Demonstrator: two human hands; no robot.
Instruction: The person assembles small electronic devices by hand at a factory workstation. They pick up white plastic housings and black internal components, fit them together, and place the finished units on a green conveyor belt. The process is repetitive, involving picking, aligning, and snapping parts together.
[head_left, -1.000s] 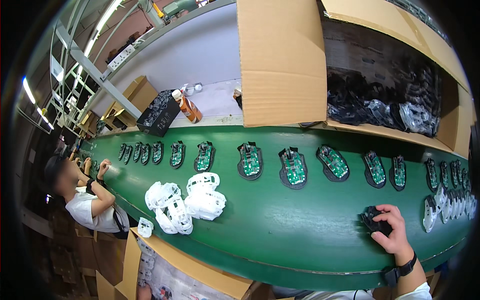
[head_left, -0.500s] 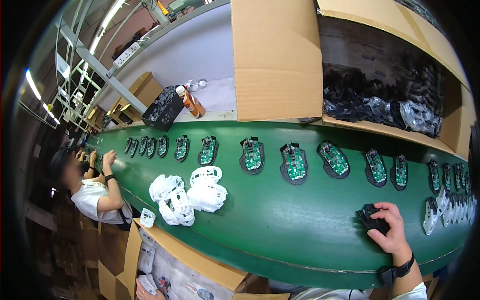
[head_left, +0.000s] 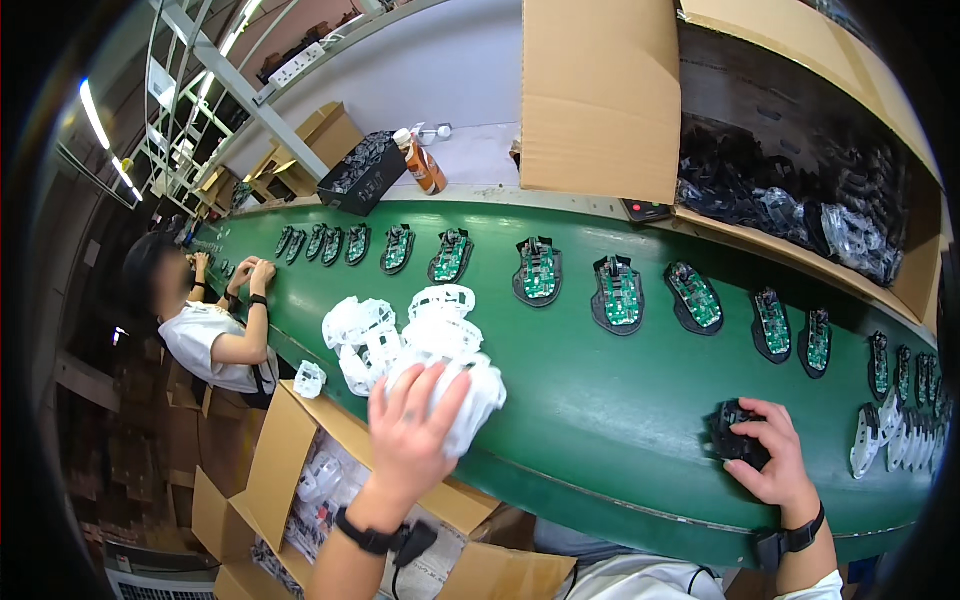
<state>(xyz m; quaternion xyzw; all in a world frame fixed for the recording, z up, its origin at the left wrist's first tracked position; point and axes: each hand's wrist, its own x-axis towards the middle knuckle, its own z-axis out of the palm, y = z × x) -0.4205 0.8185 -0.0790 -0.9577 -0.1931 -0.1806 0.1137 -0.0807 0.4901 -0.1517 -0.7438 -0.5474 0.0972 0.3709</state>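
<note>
My left hand [head_left: 412,425] is over the near edge of the green bench, its fingers wrapped round a white plastic shell [head_left: 480,408]. That shell touches or overlaps a pile of similar white shells [head_left: 362,325], and I cannot tell where it ends. To the right, my right hand [head_left: 782,455] grips a black plastic mouse part [head_left: 728,432] between thumb and fingers, low over the bench. Black mouse bases with green circuit boards [head_left: 617,295] stand in a row beyond both hands.
An open cardboard box [head_left: 265,455] with more white shells sits below the bench's near edge. One white shell [head_left: 310,379] lies at that edge. White curved side pieces [head_left: 865,440] stand far right. A large carton [head_left: 600,100] of black parts is behind. A co-worker [head_left: 215,335] works at left.
My left hand has come up out of the cardboard box with a white shell and moved right to the pile on the bench. My right hand keeps the black part. The view has shifted.
</note>
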